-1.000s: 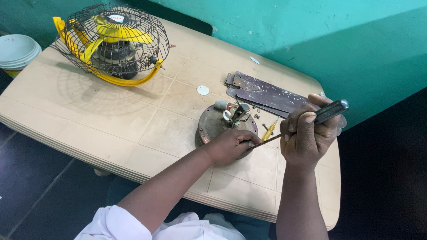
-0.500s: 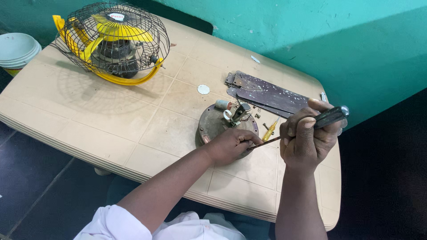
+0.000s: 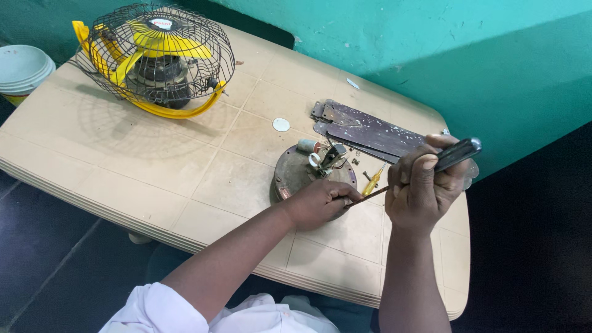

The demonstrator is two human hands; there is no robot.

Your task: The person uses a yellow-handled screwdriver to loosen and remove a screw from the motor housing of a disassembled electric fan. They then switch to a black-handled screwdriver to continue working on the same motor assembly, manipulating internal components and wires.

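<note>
A round brown ceiling-fan motor housing [image 3: 295, 173] lies on the beige plastic table [image 3: 185, 179], with wires and a small capacitor on top. My left hand [image 3: 322, 201] rests on its near edge, fingers curled over the rim and pinching the tip end of the tool shaft. My right hand [image 3: 422, 188] is closed around a dark-handled screwdriver [image 3: 457, 152], whose thin shaft slants down-left toward the housing's edge by my left fingers. A small yellow-handled screwdriver [image 3: 372, 181] lies on the table between the two hands.
Dark brown fan blades [image 3: 370, 131] are stacked behind the housing. A yellow caged table fan [image 3: 157, 55] lies at the far left, a white disc [image 3: 281, 124] sits mid-table, and stacked white bowls [image 3: 21, 66] stand off the left end. A teal wall runs behind.
Almost nothing differs; my right hand with the screwdriver has shifted very slightly, and my left hand stays on the housing.
</note>
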